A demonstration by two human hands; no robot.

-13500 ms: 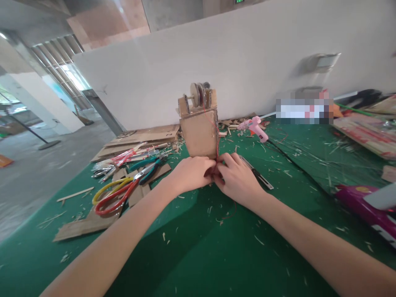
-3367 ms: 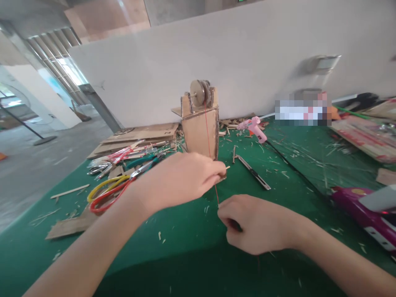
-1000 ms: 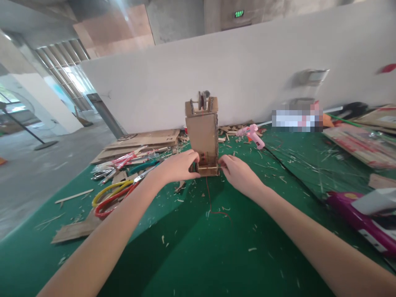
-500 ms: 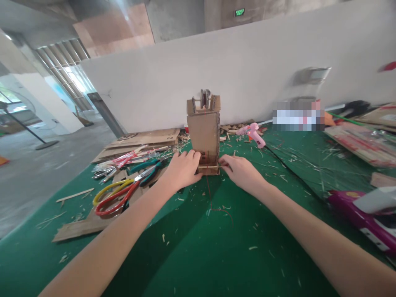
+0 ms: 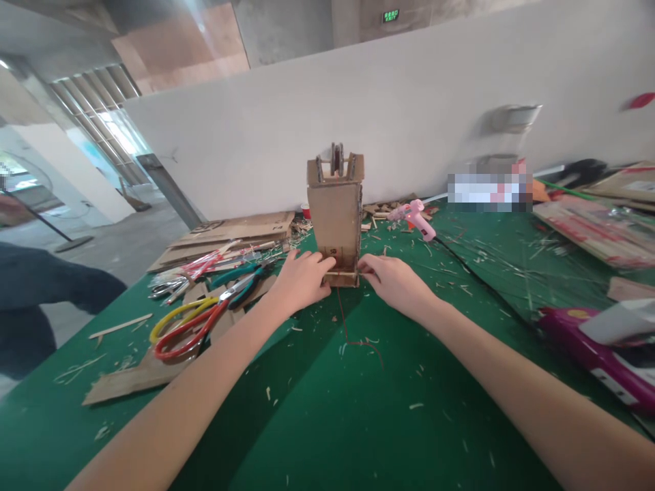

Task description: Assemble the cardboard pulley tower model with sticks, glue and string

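Observation:
A cardboard tower (image 5: 335, 215) stands upright on the green table, a grooved wheel (image 5: 336, 158) mounted between uprights at its top. Across the front of its base runs a thin wooden stick (image 5: 342, 275). From there a red thread (image 5: 344, 324) trails over the table towards me. My left hand (image 5: 301, 281) grips the tower's lower left side, one finger reaching over the front near the stick's left end. At the stick's right end, my right hand (image 5: 385, 278) pinches with thumb and forefinger. Its fingertips partly hide what they hold.
Left of the tower lie scissors (image 5: 189, 327), pliers (image 5: 245, 286), flat cardboard (image 5: 230, 235) and wrapped sticks. A pink glue gun (image 5: 417, 219) with a black cord is behind on the right. A purple tool (image 5: 588, 354) sits near right. At far left stands a person (image 5: 46, 300).
My left forefinger has shifted further onto the tower's front, near the stick. A person in dark clothing has come into view at the left. The view has shifted slightly.

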